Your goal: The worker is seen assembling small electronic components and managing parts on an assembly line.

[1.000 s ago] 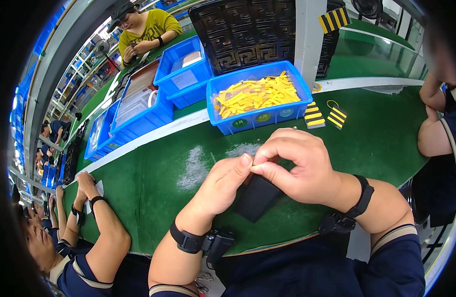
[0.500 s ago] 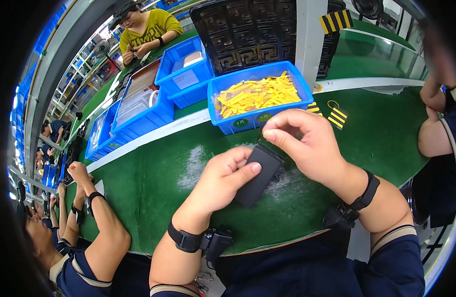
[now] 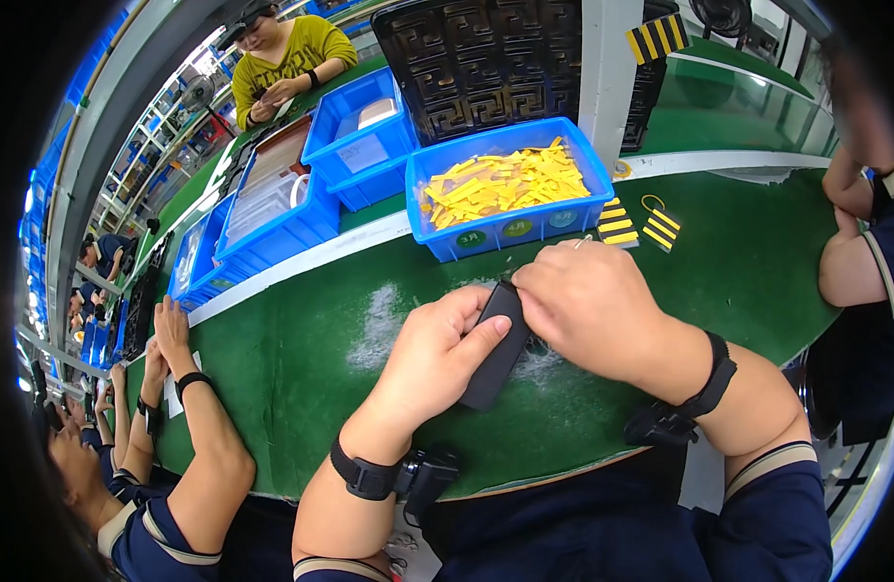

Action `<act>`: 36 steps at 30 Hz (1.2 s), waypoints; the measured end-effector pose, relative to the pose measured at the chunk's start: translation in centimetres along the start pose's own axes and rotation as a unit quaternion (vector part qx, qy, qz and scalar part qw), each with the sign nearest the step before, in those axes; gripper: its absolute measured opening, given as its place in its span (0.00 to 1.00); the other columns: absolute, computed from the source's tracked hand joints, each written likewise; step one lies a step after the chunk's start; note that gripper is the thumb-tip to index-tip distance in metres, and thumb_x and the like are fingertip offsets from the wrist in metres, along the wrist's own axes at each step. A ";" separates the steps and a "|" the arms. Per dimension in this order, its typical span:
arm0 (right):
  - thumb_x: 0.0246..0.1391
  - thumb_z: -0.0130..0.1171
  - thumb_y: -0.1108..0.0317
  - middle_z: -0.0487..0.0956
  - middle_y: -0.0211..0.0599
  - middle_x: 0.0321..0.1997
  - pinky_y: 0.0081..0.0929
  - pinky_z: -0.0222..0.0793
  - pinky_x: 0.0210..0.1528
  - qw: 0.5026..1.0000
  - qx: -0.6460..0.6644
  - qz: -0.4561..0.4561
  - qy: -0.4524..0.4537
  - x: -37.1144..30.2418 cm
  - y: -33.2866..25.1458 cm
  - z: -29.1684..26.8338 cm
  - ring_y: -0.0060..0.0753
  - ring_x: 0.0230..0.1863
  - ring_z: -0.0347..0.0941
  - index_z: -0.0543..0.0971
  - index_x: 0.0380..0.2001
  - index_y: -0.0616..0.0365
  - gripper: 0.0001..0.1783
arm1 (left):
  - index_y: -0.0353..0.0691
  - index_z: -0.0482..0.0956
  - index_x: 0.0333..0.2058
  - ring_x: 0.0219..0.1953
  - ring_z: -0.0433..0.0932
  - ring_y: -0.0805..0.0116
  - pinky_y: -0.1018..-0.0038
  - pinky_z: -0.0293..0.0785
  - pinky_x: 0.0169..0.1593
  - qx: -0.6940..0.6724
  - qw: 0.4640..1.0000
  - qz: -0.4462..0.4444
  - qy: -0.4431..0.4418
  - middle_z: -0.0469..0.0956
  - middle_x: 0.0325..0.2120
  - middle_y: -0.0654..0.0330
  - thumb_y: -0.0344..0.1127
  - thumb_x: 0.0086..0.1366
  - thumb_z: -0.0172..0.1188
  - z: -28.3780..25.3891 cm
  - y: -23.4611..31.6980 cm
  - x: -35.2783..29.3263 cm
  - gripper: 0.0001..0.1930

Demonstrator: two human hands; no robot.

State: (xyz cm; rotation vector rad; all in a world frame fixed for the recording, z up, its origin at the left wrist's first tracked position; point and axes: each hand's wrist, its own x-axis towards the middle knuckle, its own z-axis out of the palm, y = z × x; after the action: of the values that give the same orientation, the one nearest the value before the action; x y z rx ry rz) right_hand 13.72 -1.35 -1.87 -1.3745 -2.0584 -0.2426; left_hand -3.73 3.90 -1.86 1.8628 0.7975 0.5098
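Note:
My left hand (image 3: 430, 361) is closed around a flat black rectangular case (image 3: 495, 357), thumb on its face and fingers behind. The case is tilted, its upper end leaning away from me over the green table. At that upper end, my right hand (image 3: 594, 306) has its fingers bent and pressed together against the corner. Whatever those fingertips pinch is hidden. A small pale sliver (image 3: 584, 240) shows just above the right knuckles; I cannot tell whether the hand touches it.
Beyond my hands stands a blue bin (image 3: 510, 233) of yellow strips (image 3: 510, 184). More blue bins (image 3: 282, 233) line the left. Striped tags (image 3: 660, 229) lie right of the bin. White dust (image 3: 374, 328) marks the green table (image 3: 302, 388). Co-workers sit at left, right and far side.
My right hand has lowered and turned, its fingers closing in on the case's upper corner. The case has turned a little in my left hand, looking narrower. A left co-worker's hands moved.

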 end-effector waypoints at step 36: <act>0.38 0.57 0.70 0.74 0.39 0.20 0.33 0.67 0.27 0.982 0.178 0.061 -0.021 0.6 0.0 -1.5 0.42 0.24 0.72 0.78 0.22 0.60 0.05 | 0.37 0.75 0.36 0.29 0.77 0.56 0.71 0.71 0.32 0.124 0.986 0.097 0.046 0.77 0.26 0.53 0.33 0.56 0.58 -0.3 0.6 -0.5 0.10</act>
State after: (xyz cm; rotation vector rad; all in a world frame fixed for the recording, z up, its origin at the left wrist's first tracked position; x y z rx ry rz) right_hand 14.22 -1.63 -0.39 -1.2816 -1.9264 0.2000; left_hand -4.12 3.58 -1.22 2.1752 0.7712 0.6465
